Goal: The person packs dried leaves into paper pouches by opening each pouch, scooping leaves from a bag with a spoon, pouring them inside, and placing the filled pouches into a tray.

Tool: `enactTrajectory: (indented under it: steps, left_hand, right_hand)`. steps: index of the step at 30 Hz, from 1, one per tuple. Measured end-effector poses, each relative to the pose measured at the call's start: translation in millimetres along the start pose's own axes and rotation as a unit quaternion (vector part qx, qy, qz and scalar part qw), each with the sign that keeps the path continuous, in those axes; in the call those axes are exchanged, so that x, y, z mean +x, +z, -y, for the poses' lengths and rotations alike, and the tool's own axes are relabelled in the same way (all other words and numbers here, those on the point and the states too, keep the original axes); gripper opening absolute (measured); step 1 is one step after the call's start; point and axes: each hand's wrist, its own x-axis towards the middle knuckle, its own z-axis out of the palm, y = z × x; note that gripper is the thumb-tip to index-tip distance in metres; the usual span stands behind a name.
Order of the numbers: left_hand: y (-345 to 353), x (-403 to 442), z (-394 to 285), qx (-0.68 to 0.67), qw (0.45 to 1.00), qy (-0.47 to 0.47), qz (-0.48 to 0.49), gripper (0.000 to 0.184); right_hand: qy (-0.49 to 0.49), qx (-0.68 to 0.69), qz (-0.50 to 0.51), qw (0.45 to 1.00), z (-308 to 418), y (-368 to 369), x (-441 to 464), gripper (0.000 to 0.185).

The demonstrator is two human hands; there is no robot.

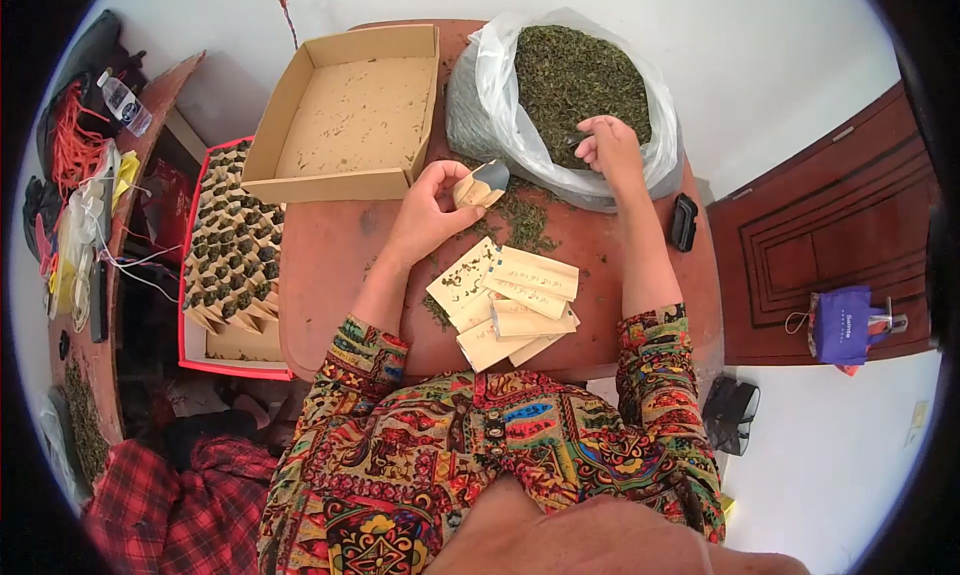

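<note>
Held open in my left hand (432, 213) is a small paper packet (476, 189) with a silvery inside, its mouth facing up and to the right. My right hand (610, 153) is closed over the dried green leaves (575, 75), with a small dark object (578, 141) at its fingertips, too small to make out. The leaves fill a clear plastic bag (497, 75) with its rim folded out. Flat packets (535, 275) lie in an overlapping pile below my hands, some with leaf bits on them. Loose leaves (528, 222) are scattered on the table between the pile and the bag.
An open cardboard box (350, 115) with leaf crumbs stands at the table's back left. Beside the table, a red-edged box (232, 275) holds several upright filled packets. A black object (683, 222) lies by the table's right edge. A side shelf (150, 105) carries a bottle and cords.
</note>
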Motion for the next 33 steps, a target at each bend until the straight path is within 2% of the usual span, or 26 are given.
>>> enactTrajectory:
  steps: [8, 17, 25, 33]
  left_hand:
    - [1.4, -1.1, -1.9, 0.000, 1.000, 0.006, -0.013, 0.043]
    - [-1.1, 0.8, 2.6, 0.033, 0.999, 0.017, -0.015, 0.042]
    - [-2.0, 2.5, 7.8, 0.032, 0.998, 0.043, -0.033, 0.041]
    - [-2.7, 2.3, 6.1, 0.077, 0.995, 0.052, -0.036, 0.039]
  right_hand:
    - [0.015, 0.121, -0.019, 0.992, 13.8, -20.5, -3.4, 0.025]
    - [-0.007, 0.170, 0.088, 0.981, 56.4, -16.4, -33.6, 0.023]
    - [0.017, 0.155, 0.153, 0.976, 67.4, 8.5, -48.0, 0.022]
    - [0.018, 0.056, 0.150, 0.987, 80.7, 21.2, -54.2, 0.024]
